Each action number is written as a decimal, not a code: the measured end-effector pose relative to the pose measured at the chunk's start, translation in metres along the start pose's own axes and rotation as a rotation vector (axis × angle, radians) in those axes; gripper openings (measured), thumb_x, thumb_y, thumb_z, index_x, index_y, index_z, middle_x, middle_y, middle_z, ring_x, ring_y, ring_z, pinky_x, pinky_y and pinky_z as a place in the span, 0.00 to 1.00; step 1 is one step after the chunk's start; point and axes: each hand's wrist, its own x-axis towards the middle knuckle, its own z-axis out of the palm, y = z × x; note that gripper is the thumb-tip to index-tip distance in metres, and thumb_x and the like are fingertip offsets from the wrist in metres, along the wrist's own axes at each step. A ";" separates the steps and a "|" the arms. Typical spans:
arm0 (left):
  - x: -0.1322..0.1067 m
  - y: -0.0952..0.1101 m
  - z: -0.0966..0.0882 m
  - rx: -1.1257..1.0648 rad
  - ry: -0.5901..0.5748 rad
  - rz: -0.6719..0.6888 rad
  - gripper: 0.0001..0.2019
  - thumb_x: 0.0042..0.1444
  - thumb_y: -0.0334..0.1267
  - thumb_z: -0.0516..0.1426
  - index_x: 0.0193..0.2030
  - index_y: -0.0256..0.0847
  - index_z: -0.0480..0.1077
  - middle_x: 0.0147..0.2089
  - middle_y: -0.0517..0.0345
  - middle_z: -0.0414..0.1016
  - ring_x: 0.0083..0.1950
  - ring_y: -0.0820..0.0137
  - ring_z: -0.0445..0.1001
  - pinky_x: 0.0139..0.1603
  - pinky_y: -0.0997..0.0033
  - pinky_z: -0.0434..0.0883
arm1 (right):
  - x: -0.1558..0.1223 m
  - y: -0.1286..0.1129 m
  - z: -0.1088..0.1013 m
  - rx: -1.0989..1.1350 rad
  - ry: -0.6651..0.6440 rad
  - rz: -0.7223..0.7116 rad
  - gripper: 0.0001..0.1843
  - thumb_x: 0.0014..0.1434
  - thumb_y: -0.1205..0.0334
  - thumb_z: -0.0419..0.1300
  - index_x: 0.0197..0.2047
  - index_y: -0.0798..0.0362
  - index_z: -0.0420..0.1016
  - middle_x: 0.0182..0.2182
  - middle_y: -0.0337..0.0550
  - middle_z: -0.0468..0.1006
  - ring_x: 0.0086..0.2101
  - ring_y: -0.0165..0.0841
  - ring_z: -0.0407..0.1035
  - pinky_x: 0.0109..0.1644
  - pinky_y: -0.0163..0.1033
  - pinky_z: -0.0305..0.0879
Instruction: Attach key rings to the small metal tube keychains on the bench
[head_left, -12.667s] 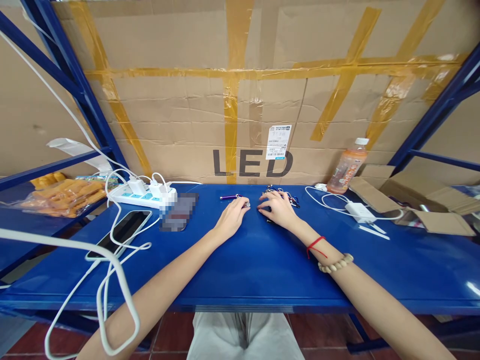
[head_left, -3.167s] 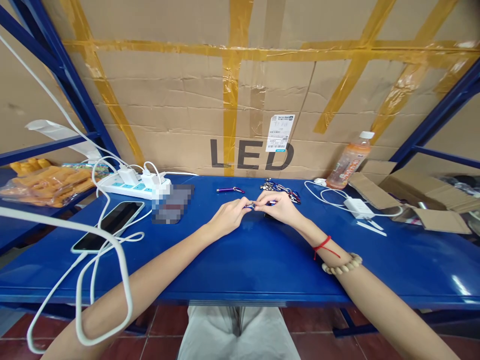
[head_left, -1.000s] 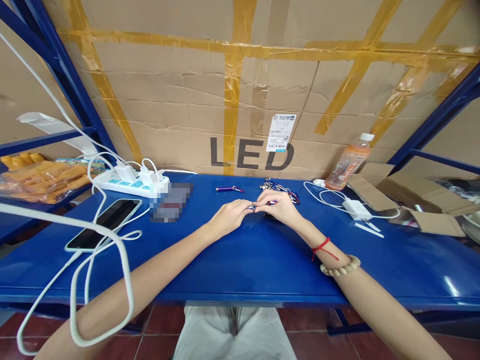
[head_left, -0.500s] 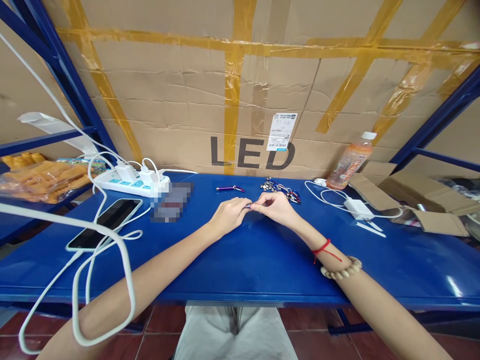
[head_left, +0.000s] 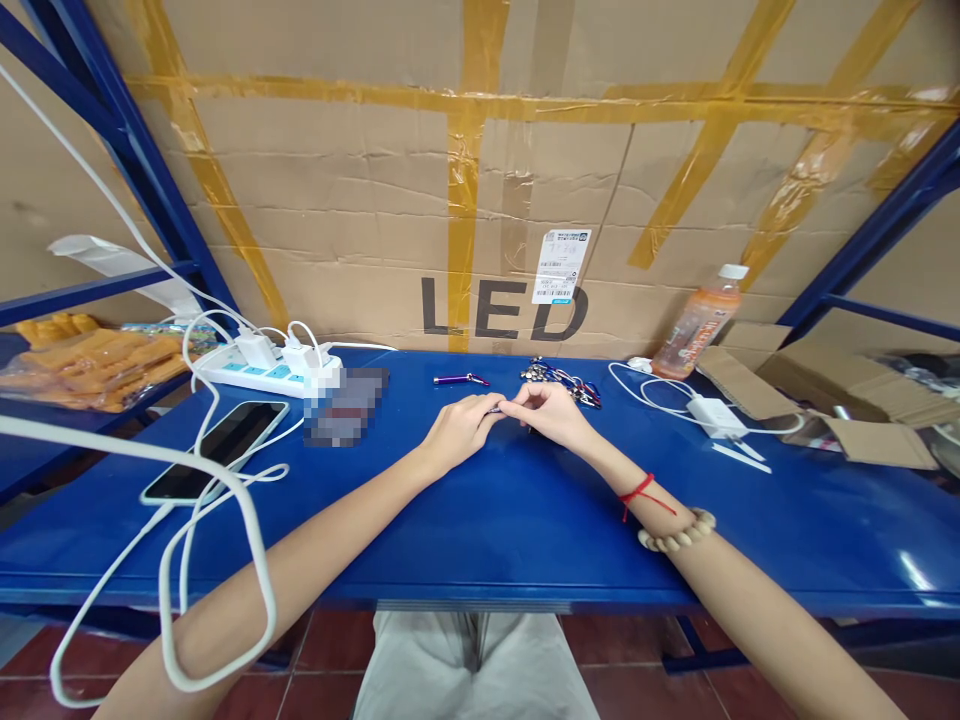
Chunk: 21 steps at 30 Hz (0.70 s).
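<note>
My left hand and my right hand meet over the middle of the blue table. Both pinch a small metal piece between their fingertips; it is too small to name. A purple pen-like stick lies just beyond my left hand. A heap of small keychain-like parts lies beyond my right hand. My right wrist wears a red string and a bead bracelet.
A white power strip with chargers and a phone lie at the left, white cables looping to the front edge. An orange drink bottle, a white charger and open cardboard boxes stand at the right. A taped "LED" carton forms the back wall.
My fingertips have drawn closer together over the small piece, hiding more of it. The hands stay in the same spot on the table.
</note>
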 end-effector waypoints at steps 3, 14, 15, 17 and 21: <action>0.001 0.001 -0.001 -0.038 -0.021 -0.031 0.09 0.62 0.37 0.48 0.44 0.42 0.67 0.45 0.56 0.75 0.45 0.68 0.75 0.42 0.72 0.71 | 0.000 -0.001 -0.002 -0.043 0.041 -0.089 0.19 0.40 0.48 0.68 0.27 0.57 0.75 0.21 0.40 0.74 0.17 0.25 0.62 0.20 0.31 0.58; 0.005 0.005 -0.010 -0.164 -0.129 -0.112 0.11 0.63 0.37 0.46 0.49 0.40 0.63 0.49 0.54 0.72 0.50 0.66 0.72 0.49 0.67 0.69 | 0.002 0.000 -0.008 0.089 -0.028 -0.233 0.18 0.43 0.48 0.67 0.28 0.55 0.80 0.29 0.46 0.76 0.19 0.27 0.67 0.21 0.34 0.65; 0.006 0.005 -0.010 -0.171 -0.138 -0.120 0.11 0.63 0.36 0.46 0.50 0.39 0.62 0.50 0.52 0.72 0.50 0.66 0.72 0.49 0.67 0.69 | 0.002 0.001 -0.008 0.086 -0.021 -0.237 0.17 0.43 0.48 0.67 0.29 0.55 0.80 0.28 0.46 0.77 0.19 0.27 0.66 0.21 0.34 0.65; 0.006 0.004 -0.009 -0.169 -0.140 -0.105 0.11 0.63 0.35 0.47 0.50 0.37 0.61 0.49 0.49 0.71 0.50 0.65 0.71 0.48 0.65 0.69 | 0.003 0.004 -0.009 0.081 -0.005 -0.249 0.16 0.43 0.49 0.68 0.29 0.55 0.80 0.28 0.45 0.77 0.19 0.27 0.66 0.21 0.34 0.65; 0.005 0.002 -0.007 -0.138 -0.118 0.016 0.10 0.63 0.33 0.44 0.46 0.36 0.62 0.44 0.48 0.72 0.46 0.65 0.71 0.47 0.64 0.69 | 0.004 0.008 -0.011 0.105 -0.003 -0.307 0.14 0.44 0.51 0.68 0.28 0.54 0.80 0.28 0.46 0.77 0.22 0.29 0.67 0.22 0.35 0.65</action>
